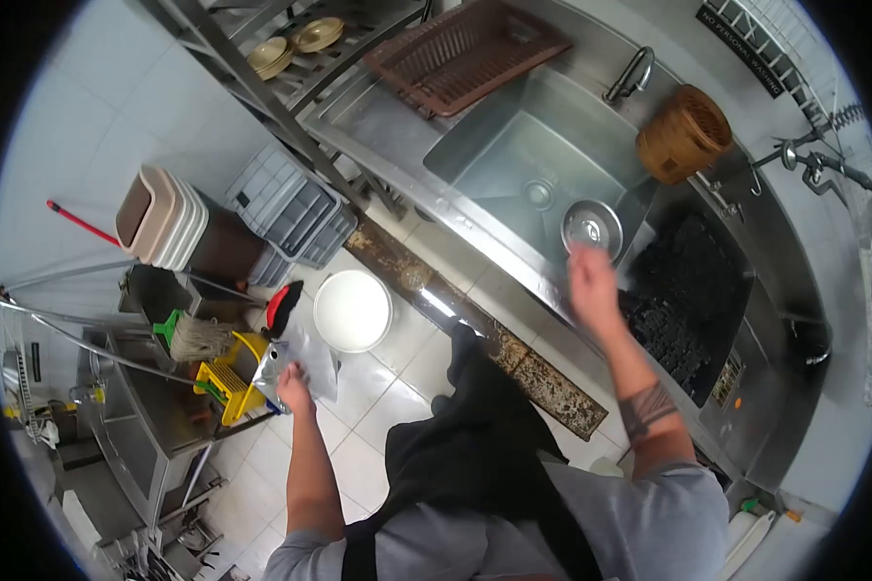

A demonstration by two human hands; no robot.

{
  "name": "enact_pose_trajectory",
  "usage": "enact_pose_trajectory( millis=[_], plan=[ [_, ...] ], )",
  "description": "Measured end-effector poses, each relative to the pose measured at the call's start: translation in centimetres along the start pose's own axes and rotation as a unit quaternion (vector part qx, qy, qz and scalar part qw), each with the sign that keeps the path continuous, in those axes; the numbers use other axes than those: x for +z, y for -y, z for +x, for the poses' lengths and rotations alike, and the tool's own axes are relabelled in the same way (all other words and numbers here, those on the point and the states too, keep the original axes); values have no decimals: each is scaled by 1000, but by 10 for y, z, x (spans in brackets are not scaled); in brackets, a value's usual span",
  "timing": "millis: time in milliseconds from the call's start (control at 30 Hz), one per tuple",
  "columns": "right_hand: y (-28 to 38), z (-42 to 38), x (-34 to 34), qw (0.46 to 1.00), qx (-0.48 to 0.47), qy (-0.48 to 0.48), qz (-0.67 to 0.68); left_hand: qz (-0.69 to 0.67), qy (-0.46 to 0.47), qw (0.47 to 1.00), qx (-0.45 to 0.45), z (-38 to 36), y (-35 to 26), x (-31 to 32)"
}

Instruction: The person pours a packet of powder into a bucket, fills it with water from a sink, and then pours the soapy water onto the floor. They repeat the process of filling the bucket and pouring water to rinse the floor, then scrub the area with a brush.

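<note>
My right hand is over the front edge of the sink, blurred by motion. Its fingers are closed at the near rim of a small round metal bowl, which is above the basin. Low on the left, my left hand is closed on the edge of a flat shiny grey piece with a dark hole in it. Whether this piece is metal or plastic is hard to tell. A white round bucket stands on the floor to the right of that hand.
A brown plastic rack lies on the drainboard. Woven brown baskets sit at the sink's back edge, near the faucet. Right of the basin is a black mat. A yellow mop wringer and grey crates stand on the left.
</note>
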State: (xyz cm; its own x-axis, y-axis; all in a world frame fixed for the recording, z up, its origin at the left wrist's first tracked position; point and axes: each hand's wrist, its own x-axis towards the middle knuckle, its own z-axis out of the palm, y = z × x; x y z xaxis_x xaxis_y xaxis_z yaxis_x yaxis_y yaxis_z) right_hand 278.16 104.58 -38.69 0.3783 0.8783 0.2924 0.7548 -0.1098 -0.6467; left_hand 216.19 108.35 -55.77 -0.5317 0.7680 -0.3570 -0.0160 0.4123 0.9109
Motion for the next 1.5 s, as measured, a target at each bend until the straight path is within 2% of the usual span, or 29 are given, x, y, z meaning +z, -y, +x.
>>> enact_pose_trajectory(
  millis=[100, 133, 167, 200, 233, 267, 300, 333, 433, 467, 500, 533, 567, 600, 667, 700, 733, 800, 833, 867, 900, 967, 1000, 1067, 1167, 1267, 1400, 1467, 1500],
  plan=[
    [-91, 151, 5, 981, -40, -147, -123, 54, 1, 999, -9, -7, -2, 0],
    [-122, 205, 2, 965, -57, -141, -213, 96, 0, 995, -16, -10, -5, -4],
    [-138, 252, -7, 961, -6, -76, -266, 100, -5, 995, -20, -10, -6, -8],
    [-163, 291, -1, 949, 3, -109, -295, 79, -22, 996, -33, -10, -8, -14],
    [-271, 343, 8, 833, -121, 50, -537, 91, -38, 994, -45, -19, -27, -12],
    [-274, 370, 5, 717, -169, 8, -676, 95, -45, 994, -41, -20, -33, -17],
    [-385, 431, 12, 828, -170, -19, -534, 103, -57, 992, -44, -19, -42, -17],
    [-454, 480, 7, 759, -209, 58, -614, 107, -74, 990, -46, -20, -53, -13],
    [-369, 478, 4, 869, -122, -5, -480, 126, -90, 986, -56, -16, -65, -7],
    [-357, 477, 3, 879, -107, -11, -465, 139, -89, 984, -63, -15, -72, -3],
    [-354, 479, 3, 873, -97, -3, -477, 139, -89, 984, -63, -12, -77, 4],
    [-368, 482, -1, 820, -96, 43, -563, 139, -89, 984, -65, -6, -80, 7],
    [-394, 487, 3, 820, -97, 41, -563, 147, -93, 983, -56, 2, -79, 11],
    [-429, 491, 15, 722, -111, 102, -675, 154, -96, 982, -48, 8, -80, 16],
    [-495, 489, 38, 675, -78, 220, -699, 158, -90, 983, -35, 16, -91, 33],
    [-515, 491, 48, 739, -35, 271, -615, 150, -82, 985, -38, 23, -93, 39],
    [-522, 494, 50, 739, -35, 266, -618, 144, -76, 986, -39, 30, -96, 42],
    [-518, 505, 53, 728, -236, 377, -522, 127, -75, 988, -31, 44, -100, 52],
    [-461, 485, 42, 835, -69, 371, -400, 84, -90, 992, -24, 53, -100, 59],
    [-400, 464, 31, 934, 116, 297, -158, 41, -103, 994, -17, 63, -100, 63],
    [-339, 442, 19, 958, 224, 174, 26, 30, -98, 995, -21, 76, -101, 66],
    [-273, 406, 23, 851, 384, 48, 355, 24, -89, 996, -9, 106, -111, 79],
    [-257, 399, 20, 855, 379, 48, 351, 26, -82, 996, 4, 121, -116, 87],
    [-242, 381, 18, 761, 421, -34, 492, 27, -75, 997, 22, 152, -137, 112],
    [-295, 366, -1, 768, 421, -10, 482, 16, -78, 997, 19, 225, -158, 145],
    [-208, 339, -12, 806, 448, -36, 386, 33, -90, 994, 47, 288, -197, 179],
    [-128, 311, -5, 805, 464, -2, 370, 136, -150, 971, 123, 343, -268, 213],
    [-88, 299, 2, 841, 482, 1, 246, 80, -141, 979, 123, 393, -266, 220],
    [-100, 294, 6, 846, 454, 45, 277, 65, -133, 979, 138, 445, -242, 219]
  ],
)
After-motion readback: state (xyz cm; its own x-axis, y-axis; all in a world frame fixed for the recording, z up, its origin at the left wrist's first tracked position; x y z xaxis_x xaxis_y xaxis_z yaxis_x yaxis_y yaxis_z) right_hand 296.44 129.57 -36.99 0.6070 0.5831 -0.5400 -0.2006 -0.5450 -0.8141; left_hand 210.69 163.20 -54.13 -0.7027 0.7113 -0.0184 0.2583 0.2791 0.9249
